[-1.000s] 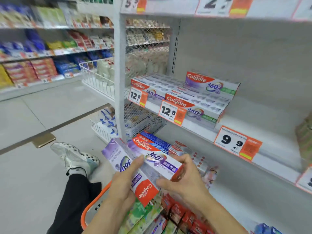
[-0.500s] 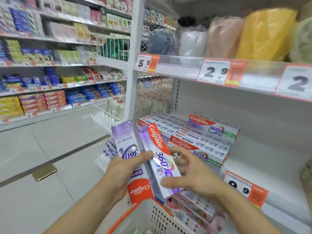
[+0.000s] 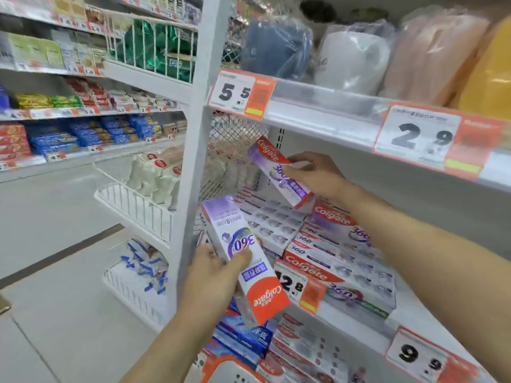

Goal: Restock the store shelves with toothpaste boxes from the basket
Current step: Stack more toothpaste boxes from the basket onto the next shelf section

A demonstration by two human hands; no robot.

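We stood in a shop aisle with a pale, smooth tiled floor [image 3: 49, 222] filling the left of the frame and white metal shelving [image 3: 193, 150] running up the centre. Across the aisle, in the upper left, more shelves carried rows of small red, blue and yellow packets. In the upper right a shelf held soft, rounded goods wrapped in glossy clear plastic, with an orange-and-white price tag "5.5" [image 3: 241, 93] and another "2.9" [image 3: 423, 139] clipped to its front edge. White wire baskets [image 3: 132, 208] hung from the shelving post at centre left.

Our left hand [image 3: 213, 275] kept its grip curled round a long rectangular cardboard toothpaste box [image 3: 243, 258], white, lilac and red, held upside down at lower centre in front of the shelf. Our right hand [image 3: 315, 172] pinched a second toothpaste box [image 3: 276, 170] of the same print, tilted, just above the stacked toothpaste boxes [image 3: 326, 244] lying flat on the middle shelf at centre right. A "12.8" tag [image 3: 296, 286] sat on that shelf's lip. The orange rim of the basket [image 3: 221, 366] showed at the bottom edge, with blue and red cartons on the lower shelf just behind it.
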